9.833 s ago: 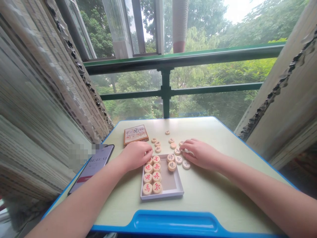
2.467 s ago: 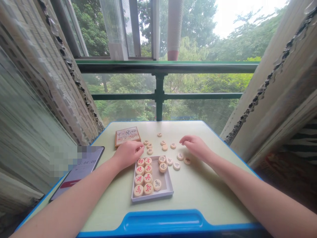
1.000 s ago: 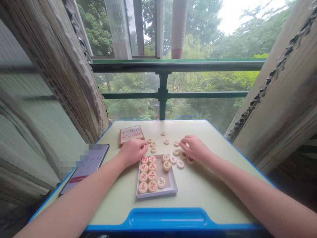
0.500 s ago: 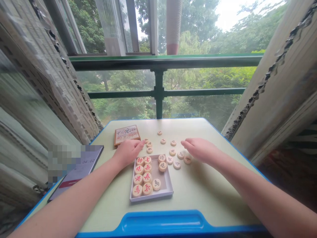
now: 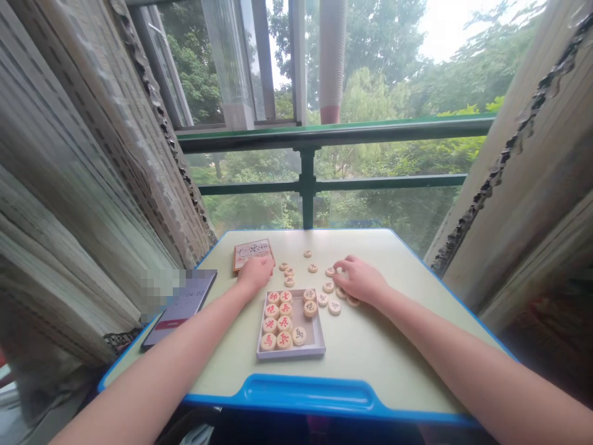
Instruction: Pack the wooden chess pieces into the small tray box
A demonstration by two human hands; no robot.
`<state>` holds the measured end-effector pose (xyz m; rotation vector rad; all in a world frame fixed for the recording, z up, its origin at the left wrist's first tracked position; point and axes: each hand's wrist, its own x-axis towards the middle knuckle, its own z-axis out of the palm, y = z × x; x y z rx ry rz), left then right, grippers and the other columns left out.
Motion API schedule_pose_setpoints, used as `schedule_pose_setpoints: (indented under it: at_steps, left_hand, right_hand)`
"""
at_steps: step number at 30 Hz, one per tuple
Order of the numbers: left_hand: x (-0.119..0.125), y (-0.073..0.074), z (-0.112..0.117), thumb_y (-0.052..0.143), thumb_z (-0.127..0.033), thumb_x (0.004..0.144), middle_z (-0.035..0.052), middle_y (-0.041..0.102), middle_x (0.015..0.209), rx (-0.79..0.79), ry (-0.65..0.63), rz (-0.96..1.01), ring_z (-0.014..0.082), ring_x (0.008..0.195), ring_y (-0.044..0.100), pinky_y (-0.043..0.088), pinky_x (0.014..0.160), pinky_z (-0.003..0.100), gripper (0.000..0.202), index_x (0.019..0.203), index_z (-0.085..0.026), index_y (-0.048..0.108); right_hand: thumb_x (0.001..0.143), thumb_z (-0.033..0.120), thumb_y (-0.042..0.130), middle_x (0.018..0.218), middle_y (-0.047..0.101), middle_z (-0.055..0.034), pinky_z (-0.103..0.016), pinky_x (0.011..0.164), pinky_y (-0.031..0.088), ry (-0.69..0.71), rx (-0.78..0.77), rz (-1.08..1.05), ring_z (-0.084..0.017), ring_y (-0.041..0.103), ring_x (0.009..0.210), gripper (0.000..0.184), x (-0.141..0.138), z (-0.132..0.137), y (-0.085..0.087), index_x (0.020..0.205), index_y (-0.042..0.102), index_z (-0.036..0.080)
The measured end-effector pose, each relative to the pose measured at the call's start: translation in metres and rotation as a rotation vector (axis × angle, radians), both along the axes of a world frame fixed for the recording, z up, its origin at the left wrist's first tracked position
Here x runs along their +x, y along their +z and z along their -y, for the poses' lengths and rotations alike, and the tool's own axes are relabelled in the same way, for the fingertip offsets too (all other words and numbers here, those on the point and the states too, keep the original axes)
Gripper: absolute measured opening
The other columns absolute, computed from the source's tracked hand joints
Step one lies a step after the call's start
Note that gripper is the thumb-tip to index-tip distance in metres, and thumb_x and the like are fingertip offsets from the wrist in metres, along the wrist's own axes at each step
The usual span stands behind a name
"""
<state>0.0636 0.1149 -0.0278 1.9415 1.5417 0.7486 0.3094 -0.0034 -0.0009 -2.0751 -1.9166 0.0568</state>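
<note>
My right hand (image 5: 364, 278) reaches over the loose pieces, its thumb and fingertips at the right edge of a flat round Chinese chess piece (image 5: 329, 271) on the table. My left hand (image 5: 256, 274) is loosely closed in front of the box lid (image 5: 252, 250), with no piece visible in it. Between my arms lies a shallow open box (image 5: 319, 352). Red-marked pieces (image 5: 285, 322) fill two columns on its left. A dark-marked horse piece (image 5: 299, 336) lies low in the right column, and two more (image 5: 310, 308) sit near the top.
Several loose pieces (image 5: 334, 307) lie right of and beyond the box, some partly under my right hand. A tablet-like device (image 5: 185, 309) rests at the table's left edge. The table (image 5: 370, 358) has a blue rim with a moulded tray (image 5: 308, 393) in front. Railing and curtains stand around it.
My right hand has moved left and its fingertips have come to the piece beside it. The left hand has drawn slightly away from the loose pieces. The whole view has shifted a little.
</note>
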Motion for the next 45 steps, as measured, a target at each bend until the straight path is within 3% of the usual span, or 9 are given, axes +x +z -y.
schedule_pose_setpoints:
  at_steps: [4, 8, 11, 14, 18, 21, 23, 33, 45]
  left_hand:
    - [0.006, 0.009, -0.005, 0.041, -0.035, 0.071, 0.0011, 0.052, 0.043, -0.096, 0.022, -0.107, 0.0143, 0.04, 0.046, 0.03, 0.046, 0.026, 0.029, 0.05, -0.019, 0.053]
    - [0.012, 0.012, 0.002, 0.041, -0.034, 0.07, 0.0016, 0.048, 0.043, 0.158, 0.023, -0.165, 0.0145, 0.045, 0.044, 0.024, 0.047, 0.026, 0.031, 0.043, -0.019, 0.045]
    - [0.013, 0.011, 0.007, 0.041, -0.034, 0.07, 0.0011, 0.046, 0.041, 0.224, -0.007, -0.123, 0.0142, 0.046, 0.043, 0.024, 0.047, 0.026, 0.033, 0.042, -0.019, 0.043]
    - [0.011, 0.01, 0.006, 0.039, -0.032, 0.07, 0.0001, 0.049, 0.042, 0.139, -0.037, 0.022, 0.0137, 0.046, 0.046, 0.028, 0.047, 0.025, 0.029, 0.047, -0.018, 0.05]
    - [0.01, 0.008, 0.001, 0.039, -0.03, 0.069, -0.001, 0.053, 0.047, 0.044, -0.055, 0.187, 0.0125, 0.045, 0.049, 0.033, 0.046, 0.023, 0.025, 0.056, -0.017, 0.056]
    - [0.012, 0.007, 0.002, 0.04, -0.031, 0.07, -0.0016, 0.052, 0.045, 0.043, -0.102, 0.171, 0.0118, 0.041, 0.048, 0.034, 0.046, 0.023, 0.026, 0.056, -0.017, 0.056]
    - [0.013, 0.007, 0.004, 0.041, -0.032, 0.07, -0.0019, 0.052, 0.043, 0.054, -0.139, 0.13, 0.0117, 0.04, 0.049, 0.035, 0.046, 0.024, 0.026, 0.056, -0.017, 0.057]
    - [0.013, 0.008, 0.0, 0.042, -0.035, 0.073, 0.0, 0.054, 0.045, 0.16, -0.076, 0.076, 0.0122, 0.047, 0.05, 0.033, 0.05, 0.024, 0.03, 0.055, -0.016, 0.058]
    - [0.008, 0.008, -0.004, 0.042, -0.036, 0.074, 0.0019, 0.056, 0.049, 0.239, -0.023, 0.104, 0.0142, 0.053, 0.05, 0.031, 0.052, 0.025, 0.031, 0.057, -0.017, 0.06]
  right_hand:
    - [0.082, 0.037, 0.051, 0.103, 0.059, -0.0048, -0.025, 0.062, 0.039, 0.009, 0.011, -0.048, -0.018, 0.06, 0.082, 0.028, -0.001, -0.002, 0.0, 0.104, 0.062, 0.025]
    - [0.083, 0.043, 0.049, 0.105, 0.06, -0.004, -0.026, 0.063, 0.04, 0.076, 0.014, -0.078, -0.018, 0.059, 0.083, 0.03, -0.004, -0.002, 0.002, 0.104, 0.063, 0.027]
    - [0.081, 0.039, 0.051, 0.098, 0.062, -0.0043, -0.028, 0.065, 0.041, 0.059, 0.011, -0.11, -0.018, 0.058, 0.08, 0.023, -0.003, -0.003, 0.002, 0.09, 0.066, 0.023]
    - [0.078, 0.031, 0.055, 0.094, 0.061, -0.0047, -0.029, 0.072, 0.043, 0.082, 0.098, -0.194, -0.017, 0.057, 0.081, 0.016, -0.004, 0.002, 0.006, 0.086, 0.063, 0.02]
    - [0.078, 0.028, 0.057, 0.094, 0.057, -0.0051, -0.026, 0.073, 0.044, 0.392, 0.173, -0.302, -0.015, 0.054, 0.082, 0.014, -0.02, 0.024, 0.018, 0.089, 0.061, 0.02]
    - [0.074, 0.024, 0.062, 0.09, 0.054, -0.0048, -0.027, 0.074, 0.044, 0.589, 0.079, -0.28, -0.015, 0.053, 0.081, 0.016, -0.039, 0.038, 0.024, 0.089, 0.061, 0.02]
    - [0.071, 0.022, 0.064, 0.088, 0.054, -0.0044, -0.027, 0.072, 0.044, 0.639, 0.003, -0.226, -0.015, 0.052, 0.08, 0.016, -0.049, 0.043, 0.025, 0.087, 0.061, 0.019]
    - [0.074, 0.024, 0.06, 0.084, 0.055, -0.0053, -0.028, 0.068, 0.041, 0.624, -0.031, -0.079, -0.016, 0.049, 0.076, 0.011, -0.062, 0.048, 0.025, 0.084, 0.061, 0.019]
    - [0.072, 0.022, 0.061, 0.079, 0.057, -0.0042, -0.026, 0.066, 0.042, 0.563, -0.103, -0.058, -0.015, 0.051, 0.072, 0.004, -0.069, 0.049, 0.021, 0.073, 0.062, 0.019]
